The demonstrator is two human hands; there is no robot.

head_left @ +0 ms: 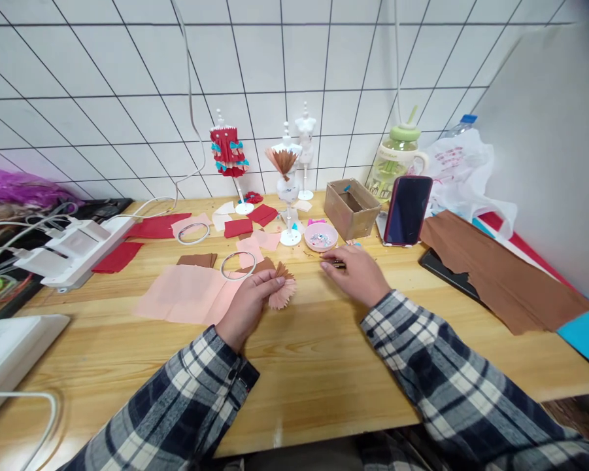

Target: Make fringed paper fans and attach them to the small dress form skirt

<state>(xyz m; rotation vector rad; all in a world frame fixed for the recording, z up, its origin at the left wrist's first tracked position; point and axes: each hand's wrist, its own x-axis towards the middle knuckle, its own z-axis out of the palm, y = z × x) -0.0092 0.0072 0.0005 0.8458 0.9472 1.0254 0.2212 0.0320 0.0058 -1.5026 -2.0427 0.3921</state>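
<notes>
My left hand [255,297] pinches a pleated paper fan [283,291], brown on top and pale pink below, with zigzag edges. My right hand [355,271] is closed over the table beside the pink dish, fingers around a small dark object [340,264] that is mostly hidden. Behind the hands stands a white mini dress form [288,190] with a brown and pink pleated fan [283,162] on its chest. A shallow pink dish [320,237] holds tiny shiny beads. Pink paper sheets [181,294] and a silver ring [238,266] lie by my left hand.
At the back are a dress form in red paper [229,154], a bare dress form [305,150], a cardboard box [352,208], a phone [408,210] and a green-lidded jug [397,160]. Brown paper [510,271] lies right; a power strip [81,252] and cables lie left.
</notes>
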